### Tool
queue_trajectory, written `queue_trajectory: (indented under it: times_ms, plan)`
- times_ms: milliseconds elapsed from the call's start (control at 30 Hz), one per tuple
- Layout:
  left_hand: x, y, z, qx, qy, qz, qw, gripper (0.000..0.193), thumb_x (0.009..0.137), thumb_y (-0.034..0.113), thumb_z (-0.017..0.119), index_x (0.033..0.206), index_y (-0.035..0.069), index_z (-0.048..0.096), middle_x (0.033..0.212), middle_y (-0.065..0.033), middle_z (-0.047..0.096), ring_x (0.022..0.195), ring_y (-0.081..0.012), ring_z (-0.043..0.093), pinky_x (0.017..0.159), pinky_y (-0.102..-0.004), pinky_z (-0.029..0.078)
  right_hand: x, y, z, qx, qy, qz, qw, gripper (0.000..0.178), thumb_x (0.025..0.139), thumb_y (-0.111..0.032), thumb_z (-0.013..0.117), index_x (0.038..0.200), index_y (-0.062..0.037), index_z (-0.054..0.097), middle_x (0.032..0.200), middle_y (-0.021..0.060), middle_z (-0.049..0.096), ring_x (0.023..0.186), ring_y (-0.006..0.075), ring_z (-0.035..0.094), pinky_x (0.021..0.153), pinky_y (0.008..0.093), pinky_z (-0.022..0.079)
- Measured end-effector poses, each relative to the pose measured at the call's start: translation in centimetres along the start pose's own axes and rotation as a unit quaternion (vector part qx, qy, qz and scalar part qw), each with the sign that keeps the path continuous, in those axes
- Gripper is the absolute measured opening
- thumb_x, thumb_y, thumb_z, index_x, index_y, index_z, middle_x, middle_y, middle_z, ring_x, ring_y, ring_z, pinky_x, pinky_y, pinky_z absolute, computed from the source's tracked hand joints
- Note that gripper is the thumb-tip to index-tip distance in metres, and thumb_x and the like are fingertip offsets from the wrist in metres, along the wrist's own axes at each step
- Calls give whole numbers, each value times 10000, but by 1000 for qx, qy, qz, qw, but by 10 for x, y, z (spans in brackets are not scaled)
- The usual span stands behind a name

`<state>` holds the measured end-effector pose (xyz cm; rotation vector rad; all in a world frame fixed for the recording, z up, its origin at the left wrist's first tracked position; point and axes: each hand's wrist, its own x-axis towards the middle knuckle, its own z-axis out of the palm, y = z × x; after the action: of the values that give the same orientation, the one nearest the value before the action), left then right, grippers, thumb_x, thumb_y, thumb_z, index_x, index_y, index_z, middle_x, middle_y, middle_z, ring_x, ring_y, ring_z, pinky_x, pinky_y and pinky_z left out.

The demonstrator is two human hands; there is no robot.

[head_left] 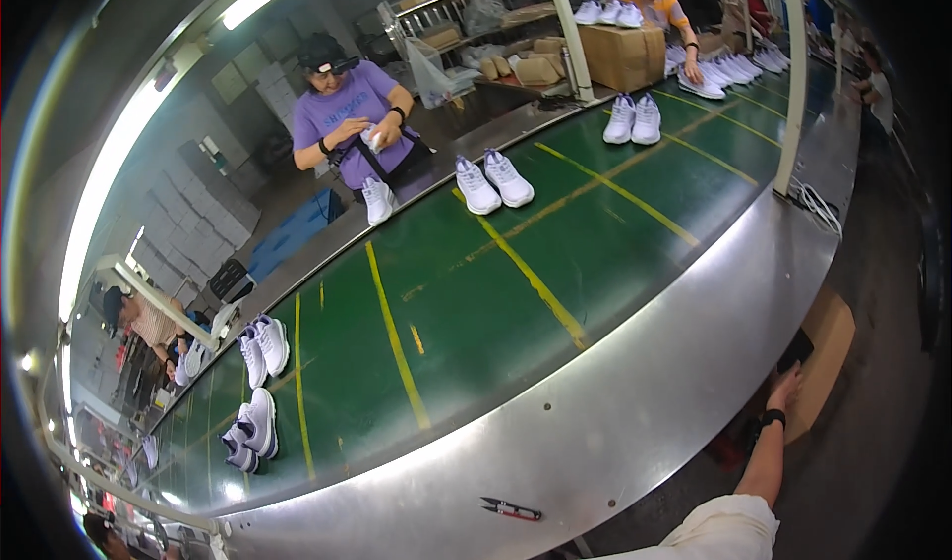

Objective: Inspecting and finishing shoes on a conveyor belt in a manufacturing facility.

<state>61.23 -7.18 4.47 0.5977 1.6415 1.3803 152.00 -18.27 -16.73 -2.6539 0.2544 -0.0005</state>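
Note:
My right hand, with a black band at the wrist and a white sleeve higher up, reaches down past the right side of the conveyor bench. Its fingers are closed at a flat black thing whose kind I cannot make out. That black thing lies against an open brown cardboard box below the bench edge. My left hand is out of the picture. On the bench's metal border lies a pair of thread snips with dark blades and red on the handles, apart from my hand.
A green conveyor belt with yellow lines carries white shoes in pairs. Across it a person in purple handles a shoe. Another person works by a carton at the far end. A metal post rises at right beside white cable.

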Motion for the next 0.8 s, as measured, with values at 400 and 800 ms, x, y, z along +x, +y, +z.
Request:
queue_trajectory:
  times_ms: [400, 800]
  plan:
    - [-3, -3, 15, -67, 52, -72, 994, 569, 912, 499, 522, 1196, 8, 477, 1025, -191, 567, 893, -214, 573, 752, -394, 501, 70, -8, 16, 125, 77, 130, 981, 832, 899, -691, 306, 1351, -3, 432, 1313, 214, 487, 1238, 388, 432, 1023, 511, 325]
    - [-30, -15, -27, -162, 112, -156, 968, 633, 902, 543, 515, 1228, 3, 462, 1097, -215, 557, 970, -230, 574, 803, -420, 504, -66, -13, -116, 450, -208, 53, 867, 769, 767, -564, 609, 1368, -126, 414, 1351, -8, 408, 1044, 194, 501, 761, 289, 426]
